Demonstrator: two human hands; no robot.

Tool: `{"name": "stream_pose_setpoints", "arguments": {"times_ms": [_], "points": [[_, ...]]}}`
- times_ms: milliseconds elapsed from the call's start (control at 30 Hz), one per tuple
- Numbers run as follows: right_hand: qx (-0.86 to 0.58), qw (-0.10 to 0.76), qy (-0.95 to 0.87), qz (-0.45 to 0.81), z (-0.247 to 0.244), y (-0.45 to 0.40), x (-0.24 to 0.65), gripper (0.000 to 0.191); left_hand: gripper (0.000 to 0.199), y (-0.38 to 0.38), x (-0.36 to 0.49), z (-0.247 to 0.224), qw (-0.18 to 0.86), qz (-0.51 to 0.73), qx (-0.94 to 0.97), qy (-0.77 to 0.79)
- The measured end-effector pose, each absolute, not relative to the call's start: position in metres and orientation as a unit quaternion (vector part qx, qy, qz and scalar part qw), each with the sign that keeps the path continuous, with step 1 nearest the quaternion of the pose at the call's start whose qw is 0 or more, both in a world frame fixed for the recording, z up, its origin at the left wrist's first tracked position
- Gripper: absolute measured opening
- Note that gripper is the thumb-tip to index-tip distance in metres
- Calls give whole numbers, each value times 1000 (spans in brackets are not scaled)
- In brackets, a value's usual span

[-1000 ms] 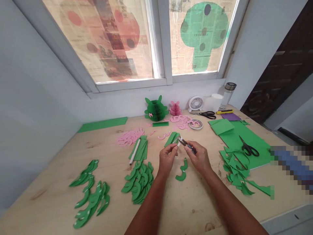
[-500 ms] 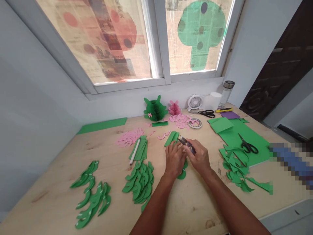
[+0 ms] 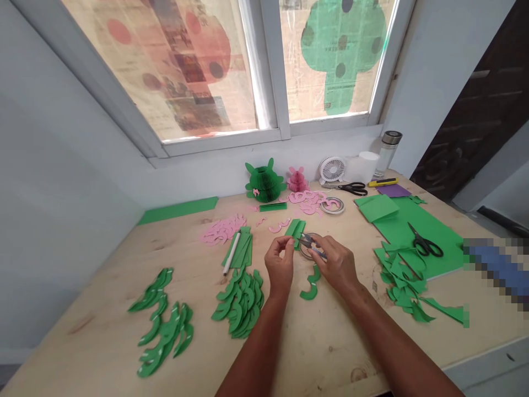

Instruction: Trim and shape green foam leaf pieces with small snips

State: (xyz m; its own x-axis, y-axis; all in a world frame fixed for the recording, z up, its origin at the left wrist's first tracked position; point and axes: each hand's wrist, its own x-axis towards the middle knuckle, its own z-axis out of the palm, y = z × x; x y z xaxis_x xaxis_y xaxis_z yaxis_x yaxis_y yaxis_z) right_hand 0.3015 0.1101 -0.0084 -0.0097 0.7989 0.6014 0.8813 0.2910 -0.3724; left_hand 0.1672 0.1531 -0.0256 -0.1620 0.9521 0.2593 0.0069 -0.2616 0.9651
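Note:
My right hand (image 3: 338,261) holds small thread snips (image 3: 309,241), their blades pointing left. My left hand (image 3: 280,266) is closed in a pinch just left of the blade tips; whatever lies between its fingertips is too small to make out. Under the snips lies a tape roll (image 3: 305,251), partly covered by my right hand. Folded green paper strips (image 3: 294,227) lie just beyond my fingertips. A wavy green paper cutout (image 3: 309,288) rests on the table between my forearms.
Piles of green curved cutouts (image 3: 240,306) and pink cutouts (image 3: 225,229) lie to the left, with a white pen (image 3: 232,252) on green strips. Black scissors (image 3: 425,244), green sheets (image 3: 444,259) and scraps (image 3: 403,278) are right. A fan (image 3: 332,169) and bottle (image 3: 387,154) stand behind.
My left hand has lifted and drawn left, away from my right hand, its fingers now pinched. The tape roll and the wavy green cutout show more fully. My right hand keeps the snips.

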Motion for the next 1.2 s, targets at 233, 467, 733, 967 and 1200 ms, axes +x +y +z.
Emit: {"name": "stream_pose_setpoints", "arguments": {"times_ms": [233, 467, 733, 967, 1200], "points": [[-585, 353, -726, -77, -11, 110, 297, 24, 7, 150, 167, -21, 302, 575, 604, 462], [-578, 330, -738, -112, -12, 108, 293, 22, 9, 151, 170, -23, 264, 557, 622, 483], [-578, 329, -739, -108, -13, 108, 292, 21, 4, 151, 168, -24, 250, 548, 617, 506], [-582, 323, -738, -108, -13, 108, 293, 21, 4, 151, 167, -22, 237, 550, 618, 509], [-589, 322, -734, -102, -10, 107, 293, 21, 6, 151, 167, -23, 247, 556, 616, 500]]}}
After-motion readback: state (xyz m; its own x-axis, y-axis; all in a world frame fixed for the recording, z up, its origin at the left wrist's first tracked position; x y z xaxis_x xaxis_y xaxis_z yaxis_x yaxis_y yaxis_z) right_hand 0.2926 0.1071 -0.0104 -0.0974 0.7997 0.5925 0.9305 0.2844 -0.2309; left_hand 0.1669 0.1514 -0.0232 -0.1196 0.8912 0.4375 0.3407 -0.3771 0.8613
